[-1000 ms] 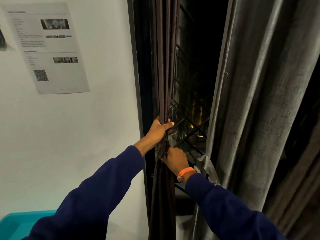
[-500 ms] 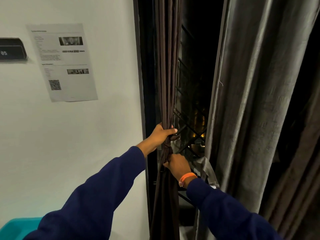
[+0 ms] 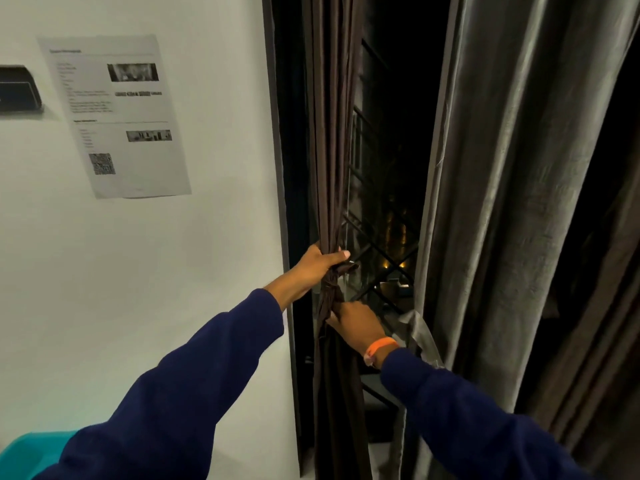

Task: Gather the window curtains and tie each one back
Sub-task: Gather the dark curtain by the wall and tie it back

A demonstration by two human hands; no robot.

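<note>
Fabric of the dark brown curtain (image 3: 332, 140) hangs bunched into a narrow column at the left edge of the window, just beside the wall (image 3: 214, 237), with a tie (image 3: 333, 283) knotted round it between our two hands. Our left hand (image 3: 317, 266) wraps the bundle above the knot, fingers curled round it and the thumb across the front. Our right hand (image 3: 356, 323) grips the cloth just below, but we cannot tell how its fingertips lie, since they are tucked behind the folds. If we let go before the knot is snug, we judge the folds could slide and fan out again. The grey curtain (image 3: 512, 202) to the right hangs loose, not yet tied. The knot itself is dark on dark and hard to read.
</note>
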